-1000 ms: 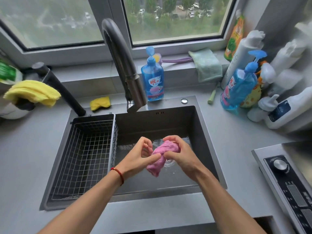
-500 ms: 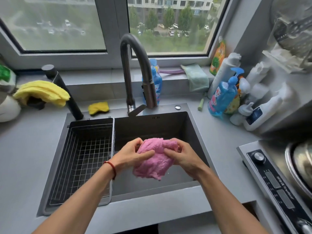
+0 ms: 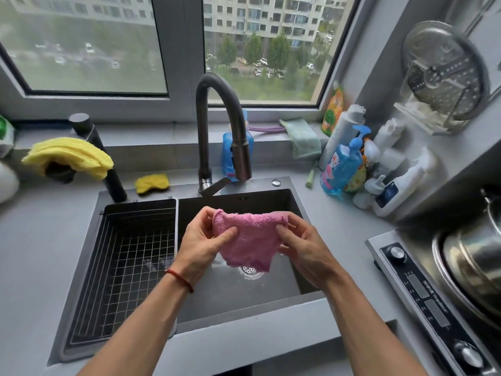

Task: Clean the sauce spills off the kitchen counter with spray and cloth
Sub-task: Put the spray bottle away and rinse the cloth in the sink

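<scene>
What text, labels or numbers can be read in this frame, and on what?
None reads legibly.
Blue pump bottle: red and white label, print blurred.
Orange bottle: green label, unreadable.
White spray bottle: dark blue label, too small.
Stove control panel: a line of small print, too blurred.

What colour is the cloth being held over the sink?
Pink. The cloth shows best in the head view, gripped by the left hand and right hand.

The pink cloth (image 3: 248,236) is fluffy terry, spread open and hanging slack, its top corners pinched by the left hand (image 3: 202,241) and right hand (image 3: 303,246) above the sink (image 3: 244,299). The grey tabletop (image 3: 32,253) surrounds it.
</scene>
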`<move>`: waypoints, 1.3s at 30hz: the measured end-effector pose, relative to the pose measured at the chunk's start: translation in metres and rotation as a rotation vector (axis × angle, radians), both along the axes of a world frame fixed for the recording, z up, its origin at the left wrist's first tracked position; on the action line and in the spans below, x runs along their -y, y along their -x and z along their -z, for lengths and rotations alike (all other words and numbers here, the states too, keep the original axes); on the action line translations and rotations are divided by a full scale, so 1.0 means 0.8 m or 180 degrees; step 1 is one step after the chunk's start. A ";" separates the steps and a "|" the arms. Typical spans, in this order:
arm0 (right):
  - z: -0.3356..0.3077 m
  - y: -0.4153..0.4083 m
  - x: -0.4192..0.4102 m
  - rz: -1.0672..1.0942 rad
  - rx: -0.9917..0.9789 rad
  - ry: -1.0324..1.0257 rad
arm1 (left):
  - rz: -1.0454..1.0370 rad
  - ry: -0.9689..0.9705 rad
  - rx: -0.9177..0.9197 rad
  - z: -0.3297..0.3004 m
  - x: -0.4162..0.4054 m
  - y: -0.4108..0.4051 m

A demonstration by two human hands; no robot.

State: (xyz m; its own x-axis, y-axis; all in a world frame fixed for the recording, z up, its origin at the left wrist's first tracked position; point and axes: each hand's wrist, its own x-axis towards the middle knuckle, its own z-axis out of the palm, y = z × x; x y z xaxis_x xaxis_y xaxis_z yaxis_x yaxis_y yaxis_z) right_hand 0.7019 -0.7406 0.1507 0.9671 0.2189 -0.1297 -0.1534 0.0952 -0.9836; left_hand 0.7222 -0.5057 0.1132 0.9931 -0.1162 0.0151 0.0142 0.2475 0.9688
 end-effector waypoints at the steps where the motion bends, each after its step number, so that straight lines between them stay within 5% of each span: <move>1: -0.002 0.002 -0.001 0.0000 0.0021 0.0047 | 0.0005 -0.0146 0.0035 -0.001 0.000 0.001; 7: 0.007 0.005 -0.006 0.0911 0.0404 0.0306 | -0.0597 -0.0889 0.0133 -0.005 0.000 -0.001; 11: 0.030 0.012 -0.026 0.0741 -0.0626 -0.0871 | 0.0014 -0.0619 -0.0269 -0.005 0.019 0.005; 18: 0.067 0.043 -0.034 0.1064 -0.0326 0.0734 | 0.0035 -0.1706 0.0062 0.027 0.030 0.012; 25: 0.065 0.048 0.022 0.1476 0.0226 0.2052 | -0.0259 -0.1648 -0.0388 0.034 0.087 0.013; 31: 0.096 0.023 0.097 0.1276 -0.0741 0.1288 | -0.0150 -0.0980 -0.1935 0.059 0.168 0.005; 33: 0.105 0.000 0.141 0.1348 -0.0701 0.1492 | -0.0201 -0.0558 -0.2308 0.067 0.207 -0.010; 39: 0.110 -0.127 0.242 0.1144 -0.0512 0.2968 | -0.0342 -0.1029 -0.1836 0.098 0.301 -0.094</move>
State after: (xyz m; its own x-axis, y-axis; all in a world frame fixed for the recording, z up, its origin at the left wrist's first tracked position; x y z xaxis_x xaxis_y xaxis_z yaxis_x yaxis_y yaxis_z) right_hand 0.8036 -0.9344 0.0624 0.9118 -0.3369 -0.2348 -0.4040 -0.6339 -0.6595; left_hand 0.7970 -0.7464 0.0350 0.8379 0.0742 -0.5407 0.5436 -0.0250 0.8389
